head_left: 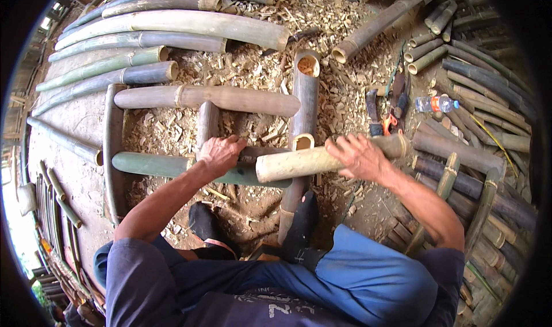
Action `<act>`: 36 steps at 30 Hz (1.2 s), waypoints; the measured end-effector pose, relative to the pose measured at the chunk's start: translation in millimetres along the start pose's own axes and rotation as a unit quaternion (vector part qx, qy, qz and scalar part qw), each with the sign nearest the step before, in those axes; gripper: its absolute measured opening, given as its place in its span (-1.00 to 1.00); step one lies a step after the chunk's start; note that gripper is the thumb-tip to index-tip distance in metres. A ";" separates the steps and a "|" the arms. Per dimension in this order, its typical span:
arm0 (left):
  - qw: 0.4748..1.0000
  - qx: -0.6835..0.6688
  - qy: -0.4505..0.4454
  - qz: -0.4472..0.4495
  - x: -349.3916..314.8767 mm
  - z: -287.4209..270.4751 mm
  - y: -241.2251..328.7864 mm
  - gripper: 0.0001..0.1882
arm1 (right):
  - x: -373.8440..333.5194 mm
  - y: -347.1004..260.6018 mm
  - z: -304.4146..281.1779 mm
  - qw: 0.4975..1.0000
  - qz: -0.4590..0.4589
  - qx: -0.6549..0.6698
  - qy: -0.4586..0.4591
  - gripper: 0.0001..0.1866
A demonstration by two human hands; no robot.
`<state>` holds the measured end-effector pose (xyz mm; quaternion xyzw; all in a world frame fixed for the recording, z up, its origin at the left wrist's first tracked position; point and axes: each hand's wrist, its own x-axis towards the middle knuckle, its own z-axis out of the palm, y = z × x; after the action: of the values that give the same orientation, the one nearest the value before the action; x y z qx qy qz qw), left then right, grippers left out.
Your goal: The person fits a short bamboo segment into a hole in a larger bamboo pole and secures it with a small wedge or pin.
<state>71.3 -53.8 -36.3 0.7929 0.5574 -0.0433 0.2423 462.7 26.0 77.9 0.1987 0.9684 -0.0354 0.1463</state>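
Observation:
My right hand (360,157) is wrapped over a thick, pale length of bamboo (302,163), gripping it toward its right end. The pale piece lies across the upright post, its left end over the green rail. My left hand (221,154) is closed, fingers curled at the lower end of a short bamboo crosspiece (207,121); its palm side is hidden. A dark strip (261,152) shows just right of those fingers. Around both hands is a bamboo frame: a brown rail (230,100), a green rail (150,162), a left post (114,154) and a right post with cut holes (305,97).
Wood chips (259,62) cover the ground. Several bamboo poles (190,23) lie at the far left. On the right are a cutting blade (372,106), a plastic bottle (437,104) and stacked bamboo (489,103). My feet (302,220) stand close to the frame.

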 end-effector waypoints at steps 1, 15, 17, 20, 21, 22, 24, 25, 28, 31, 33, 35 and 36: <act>1.000 0.003 -0.001 0.003 -0.1 -0.1 0.6 -0.66 | -1.4 -6.9 -2.4 1.000 -0.004 0.005 0.010 -0.03; 1.000 0.009 -0.006 0.005 2.7 -2.6 4.7 -0.71 | 7.3 0.8 6.9 0.992 -0.104 -0.024 0.068 0.01; 1.000 0.012 -0.016 -0.002 4.1 -4.2 5.3 -0.73 | 13.0 3.8 6.9 0.999 0.005 -0.045 0.016 0.01; 0.999 0.018 -0.027 -0.008 4.6 -2.5 4.5 -0.71 | 13.5 -5.1 2.7 1.000 -0.015 -0.004 0.007 0.03; 0.999 0.020 -0.025 -0.009 4.9 -1.4 3.2 -0.65 | 12.2 -10.0 0.5 0.999 -0.027 0.019 0.011 0.04; 0.999 0.022 -0.023 -0.009 4.4 -1.3 1.7 -0.59 | 10.3 -14.0 -4.4 0.997 -0.055 0.038 0.029 0.09; 0.998 0.024 -0.051 -0.034 11.6 -1.1 -0.4 -0.50 | 3.6 -20.9 -16.1 0.994 -0.083 0.068 0.026 0.09; 0.996 -0.055 -0.069 -0.018 19.6 -20.2 0.2 -0.62 | -2.2 -25.2 -22.8 0.992 -0.094 0.084 0.023 0.09; 0.967 -0.238 -0.041 0.085 29.4 -35.4 -23.1 -0.78 | -13.5 -46.1 -27.1 0.973 -0.020 0.218 0.077 0.05; 0.939 -0.307 -0.143 0.067 37.8 -45.6 -19.4 -0.77 | -27.6 -59.3 -18.0 0.922 0.125 0.346 0.122 -0.09; 0.966 -0.216 0.019 0.144 40.7 -27.0 -31.3 -0.65 | -31.6 -62.2 -15.8 0.859 0.241 0.430 0.136 -0.16; 0.986 -0.137 -0.031 0.085 46.2 -52.3 -16.0 -0.51 | -37.4 -59.4 -18.1 0.780 0.322 0.513 0.155 -0.27; 0.990 -0.115 -0.043 0.074 52.5 -56.6 -9.7 -0.49 | -46.1 -56.4 -10.5 0.775 0.328 0.508 0.183 -0.26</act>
<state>70.7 18.5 -7.6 0.7960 0.4877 0.0049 0.3585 478.1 -41.8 102.2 0.5523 0.6944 -0.4351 -0.1533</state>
